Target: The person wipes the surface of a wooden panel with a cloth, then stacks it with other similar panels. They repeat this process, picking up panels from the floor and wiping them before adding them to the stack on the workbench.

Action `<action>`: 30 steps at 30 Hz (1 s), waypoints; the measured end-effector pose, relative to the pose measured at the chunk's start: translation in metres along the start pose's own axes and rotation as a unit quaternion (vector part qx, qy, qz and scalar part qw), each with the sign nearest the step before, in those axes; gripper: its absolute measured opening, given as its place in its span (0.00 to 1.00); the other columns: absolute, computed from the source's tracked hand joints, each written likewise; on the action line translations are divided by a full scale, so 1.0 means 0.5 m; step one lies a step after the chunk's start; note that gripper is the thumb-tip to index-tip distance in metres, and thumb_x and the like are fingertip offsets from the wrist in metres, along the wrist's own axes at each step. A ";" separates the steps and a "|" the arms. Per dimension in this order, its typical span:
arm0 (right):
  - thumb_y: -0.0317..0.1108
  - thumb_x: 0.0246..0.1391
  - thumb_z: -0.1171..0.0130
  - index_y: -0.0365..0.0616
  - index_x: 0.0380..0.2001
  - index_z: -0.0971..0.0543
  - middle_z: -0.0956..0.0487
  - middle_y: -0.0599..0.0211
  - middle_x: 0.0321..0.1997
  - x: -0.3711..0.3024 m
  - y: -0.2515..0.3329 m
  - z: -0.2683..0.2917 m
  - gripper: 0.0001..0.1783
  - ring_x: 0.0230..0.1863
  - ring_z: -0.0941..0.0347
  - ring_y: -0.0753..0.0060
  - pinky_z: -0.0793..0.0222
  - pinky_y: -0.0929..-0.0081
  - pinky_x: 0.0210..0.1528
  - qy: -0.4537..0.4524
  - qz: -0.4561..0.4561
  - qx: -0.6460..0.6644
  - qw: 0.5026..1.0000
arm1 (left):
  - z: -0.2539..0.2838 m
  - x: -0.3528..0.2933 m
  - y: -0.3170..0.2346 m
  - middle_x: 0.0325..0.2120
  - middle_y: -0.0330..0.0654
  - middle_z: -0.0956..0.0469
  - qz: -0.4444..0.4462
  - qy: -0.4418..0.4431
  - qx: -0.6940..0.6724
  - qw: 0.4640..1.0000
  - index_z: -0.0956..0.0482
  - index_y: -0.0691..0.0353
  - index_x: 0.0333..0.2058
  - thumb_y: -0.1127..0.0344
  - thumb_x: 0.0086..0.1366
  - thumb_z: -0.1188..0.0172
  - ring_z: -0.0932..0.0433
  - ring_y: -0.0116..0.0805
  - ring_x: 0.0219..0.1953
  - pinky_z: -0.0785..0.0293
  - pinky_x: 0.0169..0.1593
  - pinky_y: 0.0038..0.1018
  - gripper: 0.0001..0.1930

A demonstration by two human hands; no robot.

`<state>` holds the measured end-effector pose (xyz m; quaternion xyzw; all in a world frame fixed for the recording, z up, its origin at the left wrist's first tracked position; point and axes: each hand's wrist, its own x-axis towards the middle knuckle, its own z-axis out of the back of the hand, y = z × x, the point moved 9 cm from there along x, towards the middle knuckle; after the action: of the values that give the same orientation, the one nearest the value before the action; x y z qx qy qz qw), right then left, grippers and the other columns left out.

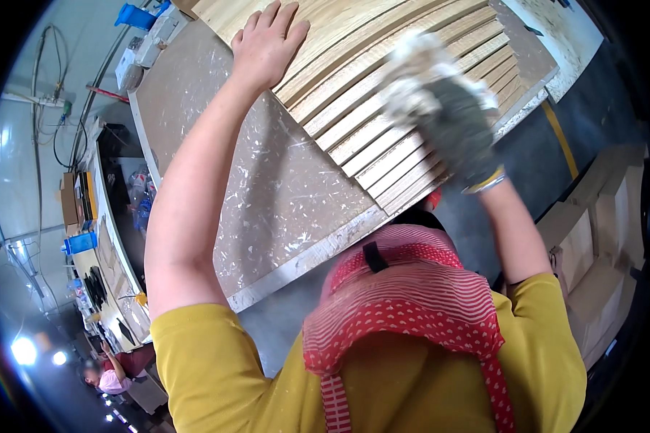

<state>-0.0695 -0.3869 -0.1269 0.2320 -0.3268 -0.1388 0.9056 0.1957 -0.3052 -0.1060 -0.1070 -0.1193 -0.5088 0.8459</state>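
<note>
My bare left hand lies with fingers spread on the edge of the top wooden board. Under and beside it, several pale wooden boards are fanned out in overlapping steps. In a dark grey glove, my right hand is closed on a wad of whitish cloth over the boards' right-hand ends. Motion blurs the glove and the cloth, so I cannot tell whether the cloth touches the wood.
The boards lie on a worktable with a scuffed, paint-flecked top. Cardboard boxes stand at the right. A blue container sits beyond the table's far left corner. Another person is far off at the lower left.
</note>
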 end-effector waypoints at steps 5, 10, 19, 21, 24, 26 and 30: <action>0.35 0.52 0.43 0.38 0.37 0.23 0.23 0.50 0.34 -0.027 0.010 0.022 0.13 0.38 0.27 0.49 0.32 0.59 0.43 -0.063 0.029 -0.093 0.993 | -0.012 0.009 -0.010 0.62 0.40 0.41 0.001 0.004 -0.003 1.000 0.38 0.44 0.61 0.42 0.65 0.59 0.44 0.41 0.64 0.51 0.63 0.43 0.28; 0.31 0.48 0.49 0.46 0.39 0.23 0.25 0.62 0.41 -0.124 0.128 -0.110 0.14 0.43 0.28 0.59 0.35 0.57 0.50 0.102 0.143 -0.162 0.971 | -0.006 0.000 0.006 0.63 0.39 0.41 0.003 0.013 -0.003 1.000 0.39 0.43 0.61 0.42 0.65 0.60 0.44 0.40 0.64 0.51 0.63 0.42 0.28; 0.38 0.54 0.50 0.47 0.44 0.23 0.24 0.58 0.44 -0.141 0.067 -0.044 0.16 0.44 0.28 0.53 0.33 0.60 0.46 -0.010 0.080 -0.114 0.990 | -0.011 0.008 -0.010 0.62 0.41 0.40 -0.024 0.002 0.000 1.000 0.38 0.45 0.61 0.44 0.66 0.59 0.43 0.42 0.63 0.48 0.62 0.42 0.27; 0.37 0.52 0.50 0.44 0.43 0.24 0.24 0.57 0.42 -0.138 0.123 -0.064 0.16 0.43 0.28 0.52 0.32 0.60 0.44 0.128 0.138 0.080 0.979 | -0.015 0.005 0.001 0.62 0.41 0.40 -0.025 0.009 0.001 1.000 0.39 0.45 0.61 0.44 0.67 0.60 0.43 0.42 0.63 0.48 0.62 0.42 0.27; 0.29 0.45 0.48 0.42 0.49 0.25 0.25 0.52 0.43 -0.122 -0.097 -0.077 0.23 0.47 0.31 0.45 0.37 0.54 0.52 0.138 -0.019 -0.200 0.970 | -0.009 0.007 0.003 0.63 0.41 0.42 -0.018 0.027 0.006 0.999 0.40 0.46 0.62 0.45 0.68 0.61 0.44 0.41 0.64 0.48 0.63 0.41 0.27; 0.26 0.47 0.50 0.39 0.46 0.24 0.24 0.52 0.45 -0.095 -0.216 0.083 0.20 0.47 0.29 0.50 0.35 0.58 0.52 -0.144 0.075 -0.142 0.976 | -0.007 0.010 -0.008 0.63 0.41 0.43 -0.013 0.034 0.001 0.999 0.39 0.46 0.62 0.45 0.68 0.61 0.44 0.41 0.64 0.49 0.63 0.40 0.26; 0.33 0.58 0.51 0.43 0.47 0.25 0.26 0.55 0.50 -0.080 -0.360 0.130 0.15 0.54 0.32 0.53 0.39 0.64 0.59 -0.171 -0.119 -0.009 0.978 | -0.005 0.019 -0.030 0.63 0.44 0.43 -0.013 0.052 -0.008 0.999 0.40 0.50 0.62 0.49 0.69 0.61 0.45 0.41 0.64 0.50 0.64 0.36 0.26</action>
<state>-0.1600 -0.5458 -0.1957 0.2338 -0.4457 -0.2863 0.8153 0.1871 -0.3206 -0.1047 -0.0858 -0.0725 -0.5253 0.8435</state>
